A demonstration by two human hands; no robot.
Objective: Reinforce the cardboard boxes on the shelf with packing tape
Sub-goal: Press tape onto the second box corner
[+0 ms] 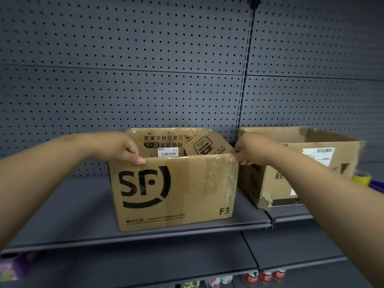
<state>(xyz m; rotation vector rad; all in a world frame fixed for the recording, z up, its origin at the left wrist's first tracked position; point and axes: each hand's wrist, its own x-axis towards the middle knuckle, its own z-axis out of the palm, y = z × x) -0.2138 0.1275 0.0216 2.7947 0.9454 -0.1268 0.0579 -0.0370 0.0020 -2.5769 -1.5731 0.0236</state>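
An open brown cardboard box (174, 190) printed with a black SF logo stands on the dark grey shelf (72, 221). Clear tape covers the right part of its front face. My left hand (122, 147) grips the top front rim near the left corner. My right hand (247, 150) pinches the rim at the top right corner. A second, worn cardboard box (291, 169) with a white label stands to the right on the neighbouring shelf. A yellowish tape roll (362, 178) shows at the far right, partly hidden behind my right arm.
A grey pegboard wall (145, 69) backs the shelves. Below, a lower shelf (291, 246) juts out, with red-labelled cans (264, 277) beneath it. A purple package (14, 267) lies at the lower left. A blue object (377, 187) peeks in at the right edge.
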